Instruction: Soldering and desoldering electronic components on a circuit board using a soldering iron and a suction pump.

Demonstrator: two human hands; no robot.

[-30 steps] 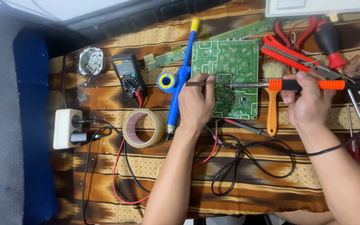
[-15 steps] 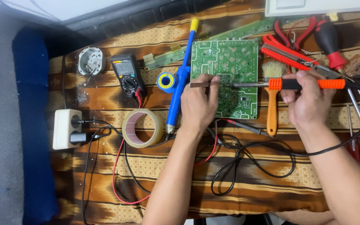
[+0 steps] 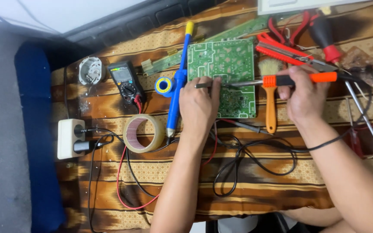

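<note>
A: Report the position of the work item.

B: The green circuit board (image 3: 223, 64) lies flat on the tabletop (image 3: 281, 172), which is covered with a brown striped cloth. The board sits upper centre, between the blue desoldering pump (image 3: 177, 86) on its left and the orange-handled brush (image 3: 270, 92) on its right.

A: Left hand status?

B: The left hand (image 3: 199, 108) rests on the board's lower left area. Its fingers are closed in a pinch around a thin metal tool, probably tweezers (image 3: 207, 85), whose end points along the board.

A: Right hand status?

B: The right hand (image 3: 305, 92) is closed around the orange grip of the soldering iron (image 3: 298, 79). The iron lies near horizontal, with its metal tip over the board beside the tweezers. Contact between tip and board cannot be confirmed. A black cable (image 3: 255, 157) runs from the iron across the cloth.

A: Surrounding items?

B: Solder spool (image 3: 163, 85) touching the pump; multimeter (image 3: 126, 82) further left; tape roll (image 3: 143, 133) below it; white power strip (image 3: 67, 139) at the left edge; red utility knife (image 3: 288, 51) above the brush.
</note>
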